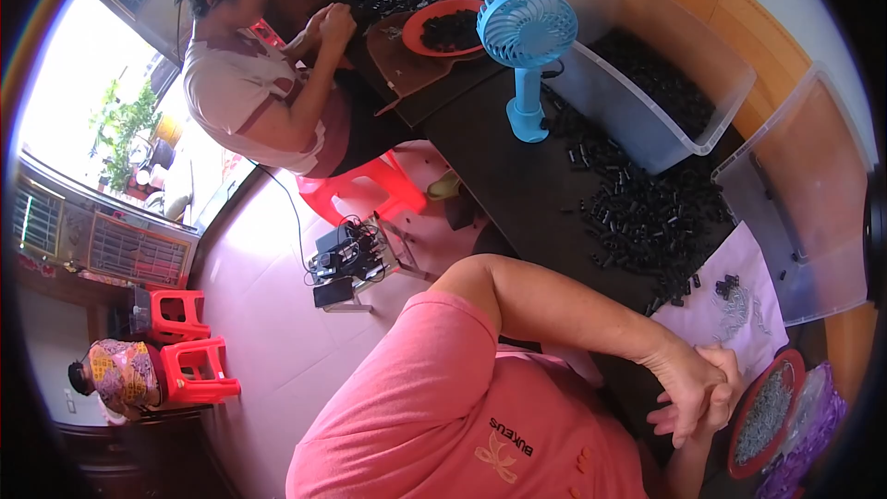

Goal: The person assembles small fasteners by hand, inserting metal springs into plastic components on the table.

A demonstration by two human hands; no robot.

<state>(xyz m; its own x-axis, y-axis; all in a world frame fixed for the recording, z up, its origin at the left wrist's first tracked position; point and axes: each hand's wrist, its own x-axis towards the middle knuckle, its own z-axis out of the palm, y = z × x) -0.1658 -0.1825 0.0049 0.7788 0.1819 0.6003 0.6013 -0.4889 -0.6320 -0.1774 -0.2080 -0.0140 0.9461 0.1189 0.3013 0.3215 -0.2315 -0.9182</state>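
Lying between hands [693, 393] and 1 fan [528, 51]: black tubes [651, 222].

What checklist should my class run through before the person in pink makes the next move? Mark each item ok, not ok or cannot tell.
1. Left hand and right hand together: ok, they touch.
2. Part held between them: cannot tell, hidden from view.
3. Black pieces available: ok, heaped on the dark table.
4. Small metal pieces available: ok, in the red dish near the hands.
5. Pale sheet free of black parts: not ok, a small black cluster lies there.
6. Blue fan upright: ok.
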